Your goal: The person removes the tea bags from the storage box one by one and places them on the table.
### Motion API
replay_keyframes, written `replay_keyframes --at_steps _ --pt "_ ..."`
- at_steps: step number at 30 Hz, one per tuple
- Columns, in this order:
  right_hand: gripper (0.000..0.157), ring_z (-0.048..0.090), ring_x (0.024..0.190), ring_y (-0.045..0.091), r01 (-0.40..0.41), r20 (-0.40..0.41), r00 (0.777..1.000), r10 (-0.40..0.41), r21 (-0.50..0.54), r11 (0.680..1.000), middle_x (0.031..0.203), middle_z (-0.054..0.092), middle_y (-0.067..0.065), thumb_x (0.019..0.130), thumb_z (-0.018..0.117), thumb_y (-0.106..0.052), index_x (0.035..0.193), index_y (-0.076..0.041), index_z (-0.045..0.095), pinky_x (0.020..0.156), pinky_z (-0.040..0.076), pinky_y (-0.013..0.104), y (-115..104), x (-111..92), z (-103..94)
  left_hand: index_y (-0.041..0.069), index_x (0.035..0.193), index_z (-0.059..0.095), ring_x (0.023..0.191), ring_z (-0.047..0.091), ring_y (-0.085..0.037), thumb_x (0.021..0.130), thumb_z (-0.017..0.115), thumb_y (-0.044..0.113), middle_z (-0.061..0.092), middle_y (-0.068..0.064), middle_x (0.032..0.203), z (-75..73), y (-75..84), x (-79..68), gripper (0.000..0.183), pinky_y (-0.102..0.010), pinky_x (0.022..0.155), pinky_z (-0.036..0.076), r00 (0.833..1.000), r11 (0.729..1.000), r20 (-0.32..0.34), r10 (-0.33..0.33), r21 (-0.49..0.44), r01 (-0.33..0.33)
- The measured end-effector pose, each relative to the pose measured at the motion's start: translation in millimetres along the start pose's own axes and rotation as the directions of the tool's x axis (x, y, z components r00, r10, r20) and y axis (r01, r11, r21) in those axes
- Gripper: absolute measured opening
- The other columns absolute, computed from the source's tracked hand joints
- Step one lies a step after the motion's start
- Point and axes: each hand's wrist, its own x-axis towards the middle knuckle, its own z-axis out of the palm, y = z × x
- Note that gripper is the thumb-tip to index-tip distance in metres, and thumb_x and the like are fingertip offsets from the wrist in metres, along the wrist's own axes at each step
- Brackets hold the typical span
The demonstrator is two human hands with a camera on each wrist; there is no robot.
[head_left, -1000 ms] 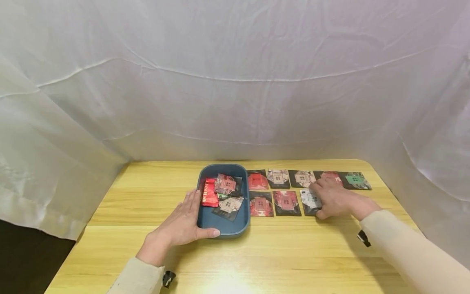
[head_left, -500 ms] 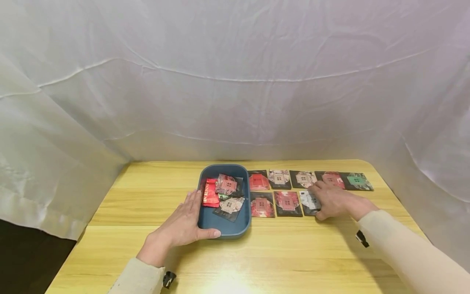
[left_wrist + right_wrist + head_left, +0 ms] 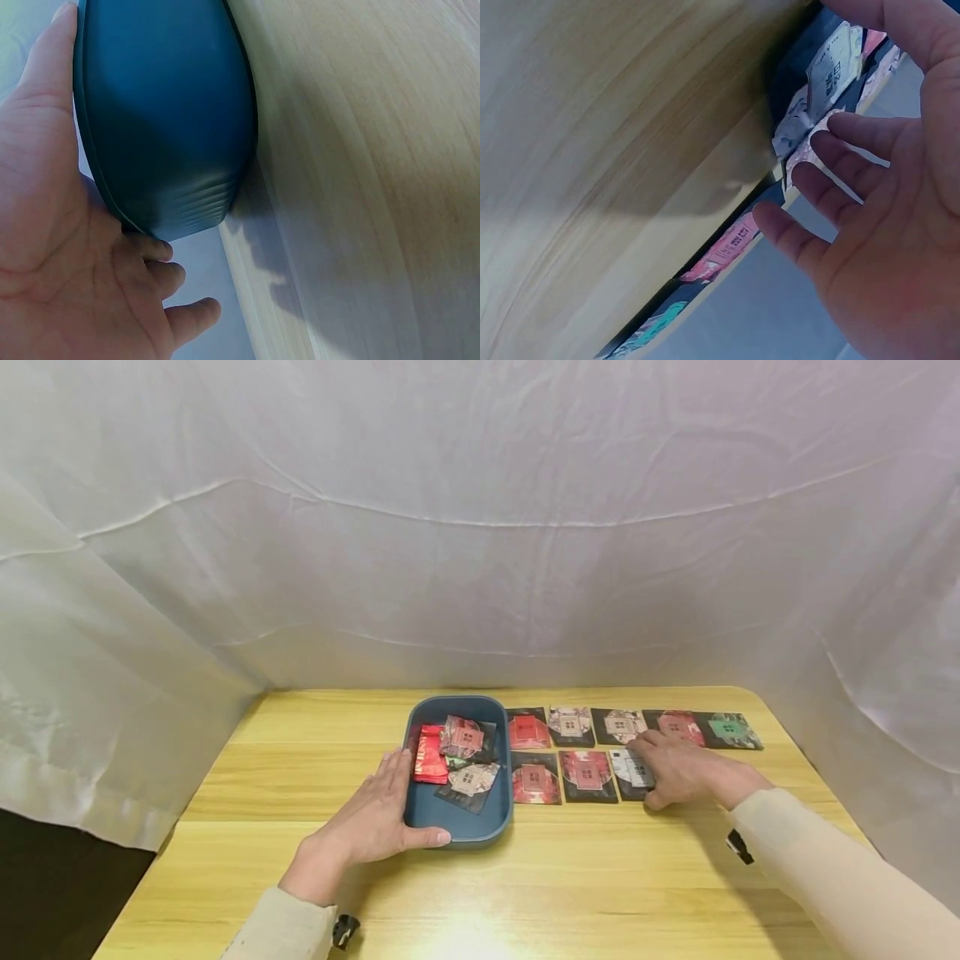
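Note:
My left hand [image 3: 371,817] rests against the near left corner of a dark blue plastic box [image 3: 456,821], fingers along its left side and thumb along the front rim. Inside the box lie a red packet [image 3: 430,756] and several dark sachets, one with a beige label [image 3: 471,778]. My right hand [image 3: 678,768] touches the right side of a black sachet with a white label [image 3: 630,770], the last in the nearer row. The right wrist view shows its fingers [image 3: 859,135] extended beside that sachet, with the thumb on the other side.
Sachets lie flat in two rows right of the box. The back row ends at a green-labelled sachet [image 3: 727,728]; two red-labelled sachets, one [image 3: 588,774] beside the white one, fill the nearer row. White cloth [image 3: 480,568] surrounds the wooden table [image 3: 562,877].
The white-labelled sachet and my right hand have shifted slightly left, towards the red-labelled sachet beside it. My left hand stays against the box.

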Motion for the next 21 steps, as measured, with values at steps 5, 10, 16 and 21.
replay_keyframes --at_steps 5,10,16,21 --pt "0.097 0.038 0.145 0.06 0.003 -0.03 1.0 -0.003 0.002 1.0 0.154 0.047 0.032 0.073 0.088 -0.037 0.152 0.003 0.049 0.115 0.035 0.075 -2.9 -0.7 -3.1 -0.001 0.168 0.006 0.163 0.008 -0.042 0.078 0.077 0.078 0.008 -0.023 0.176 0.2 -1.0 -1.1 0.139 -0.061 0.13 0.021 1.0 1.0 -0.001 -0.002 0.001 0.002" --pt "0.084 0.046 0.139 0.057 0.034 -0.154 0.987 -0.04 -0.041 0.999 0.15 0.052 0.031 0.083 0.083 -0.038 0.149 0.005 0.052 0.114 0.038 0.073 -15.2 1.5 -11.3 -0.001 0.168 0.006 0.164 0.008 -0.042 0.078 0.077 0.078 0.008 -0.023 0.176 1.0 -2.4 -1.0 0.139 -0.061 0.13 0.021 1.0 1.0 0.0 -0.004 0.001 0.004" --pt "0.069 0.055 0.133 0.049 0.005 -0.277 0.961 -0.027 -0.079 0.997 0.146 0.057 0.027 0.094 0.078 -0.033 0.148 0.003 0.055 0.103 0.05 0.068 -41.4 8.9 -16.2 -0.001 0.168 0.006 0.164 0.008 -0.041 0.078 0.077 0.078 0.009 -0.023 0.176 2.5 -2.4 0.8 0.139 -0.06 0.13 0.021 1.0 1.0 -0.003 0.002 -0.005 -0.003" --pt "0.061 0.057 0.131 0.047 0.055 -0.362 0.928 -0.085 -0.093 0.994 0.139 0.062 0.026 0.094 0.079 -0.03 0.141 0.004 0.061 0.106 0.049 0.066 -67.0 18.2 -15.1 -0.001 0.168 0.006 0.164 0.008 -0.041 0.078 0.077 0.078 0.008 -0.023 0.176 2.6 -2.0 1.2 0.14 -0.06 0.13 0.021 1.0 1.0 -0.004 0.004 -0.005 -0.004"
